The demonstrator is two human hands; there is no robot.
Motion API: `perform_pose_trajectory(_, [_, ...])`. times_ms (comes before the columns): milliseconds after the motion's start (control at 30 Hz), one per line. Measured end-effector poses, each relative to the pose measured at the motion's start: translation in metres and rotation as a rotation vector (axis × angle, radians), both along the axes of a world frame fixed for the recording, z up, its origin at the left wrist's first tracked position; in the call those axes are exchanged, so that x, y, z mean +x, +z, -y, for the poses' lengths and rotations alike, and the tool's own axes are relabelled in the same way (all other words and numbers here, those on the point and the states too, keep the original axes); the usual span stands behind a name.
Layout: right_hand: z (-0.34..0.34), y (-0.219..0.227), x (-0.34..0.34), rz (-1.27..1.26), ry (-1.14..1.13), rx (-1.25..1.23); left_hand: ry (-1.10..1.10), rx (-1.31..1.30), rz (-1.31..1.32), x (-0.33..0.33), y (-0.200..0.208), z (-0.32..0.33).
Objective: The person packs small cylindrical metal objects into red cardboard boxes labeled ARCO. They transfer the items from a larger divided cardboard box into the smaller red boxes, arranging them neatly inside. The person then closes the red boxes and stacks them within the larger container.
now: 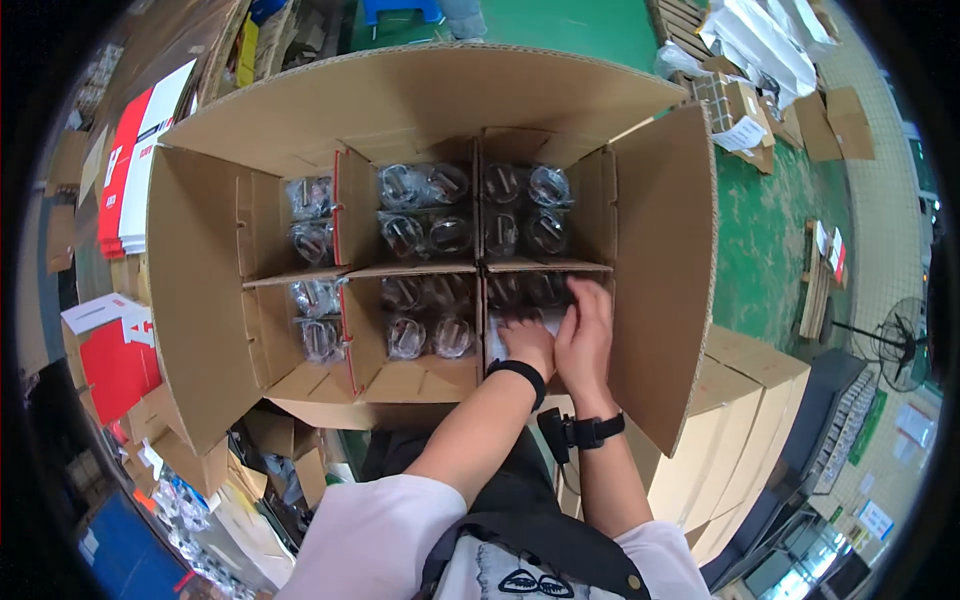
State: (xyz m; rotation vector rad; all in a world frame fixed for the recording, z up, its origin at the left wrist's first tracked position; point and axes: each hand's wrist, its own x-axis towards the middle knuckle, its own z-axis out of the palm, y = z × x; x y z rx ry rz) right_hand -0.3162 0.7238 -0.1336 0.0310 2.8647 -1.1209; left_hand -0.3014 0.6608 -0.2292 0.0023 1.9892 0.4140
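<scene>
Green floor [750,225] beyond; hands [532,347] [587,335] half-hide something white [496,345]

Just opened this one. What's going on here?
A person has both hands inside an open, divided cardboard box, in its near right section. The left hand is down over something whitish; the right hand is close beside it. Whether either has a grip on anything can't be made out. Round items in clear bags show in every section, including beyond the hands. The box flaps stand open.
</scene>
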Motion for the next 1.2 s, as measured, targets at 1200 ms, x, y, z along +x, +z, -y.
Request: perform_pose_trajectory(1200, [-0.006, -0.036, -0.035, 0.322, 0.382, 0.464, -0.279, 0.14, -0.076, 0.02, 0.05, 0.038])
